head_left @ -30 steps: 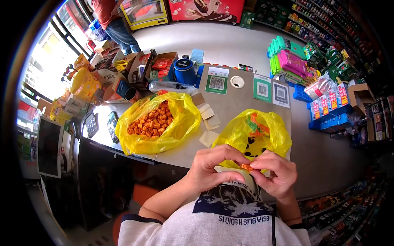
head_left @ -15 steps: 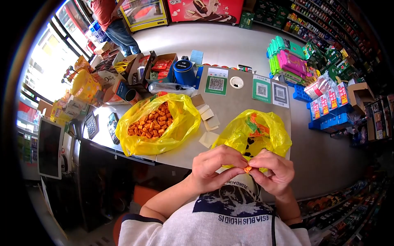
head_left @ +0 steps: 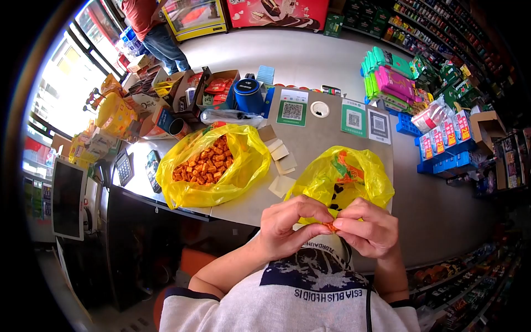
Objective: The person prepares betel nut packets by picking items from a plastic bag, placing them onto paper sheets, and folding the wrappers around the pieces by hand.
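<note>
Both hands, left (head_left: 293, 228) and right (head_left: 368, 228), are pinching an orange piece (head_left: 331, 226) above a shirt (head_left: 287, 299) (lettering inverted, reading "ESTABLISHED").

A grey counter (head_left: 243, 214) carries yellow bags (head_left: 249, 180), QR-code signs (head_left: 292, 112) and pale cards (head_left: 282, 186).

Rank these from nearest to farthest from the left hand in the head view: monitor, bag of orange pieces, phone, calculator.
From the left hand:
1. Bag of orange pieces, forward-left
2. Phone, left of the bag
3. Calculator, past the phone
4. Monitor, far left
</note>
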Available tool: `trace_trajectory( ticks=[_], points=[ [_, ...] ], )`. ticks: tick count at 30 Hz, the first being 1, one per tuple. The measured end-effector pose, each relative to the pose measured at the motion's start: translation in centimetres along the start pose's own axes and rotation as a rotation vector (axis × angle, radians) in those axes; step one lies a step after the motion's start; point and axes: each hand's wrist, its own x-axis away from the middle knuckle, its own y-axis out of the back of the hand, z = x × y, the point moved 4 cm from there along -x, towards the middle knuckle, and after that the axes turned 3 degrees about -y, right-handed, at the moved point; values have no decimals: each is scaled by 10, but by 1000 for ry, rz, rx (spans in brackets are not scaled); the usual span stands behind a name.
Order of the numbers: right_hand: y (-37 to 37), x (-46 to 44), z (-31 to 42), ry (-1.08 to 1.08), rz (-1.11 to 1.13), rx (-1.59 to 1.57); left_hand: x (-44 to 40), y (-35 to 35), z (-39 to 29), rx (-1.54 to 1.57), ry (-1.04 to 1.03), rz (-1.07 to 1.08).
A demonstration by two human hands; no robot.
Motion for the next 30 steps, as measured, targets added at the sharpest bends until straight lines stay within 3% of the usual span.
trace_trajectory(
  ticks=[8, 19, 25, 30],
  points=[
    [2, 0, -5, -77, -27, -135, -6, 1, 0, 31, -113, 28],
    [-15, 15, -18, -312, -99, -579, -5, 2, -5, -22, -211, 42],
    [-23, 23, -20, -562, -165, -767, -6, 2, -13, -391, -522, 88],
    [-28, 26, -24, -607, -235, -884, -5, 0, -7, -480, -546, 94]
  ],
)
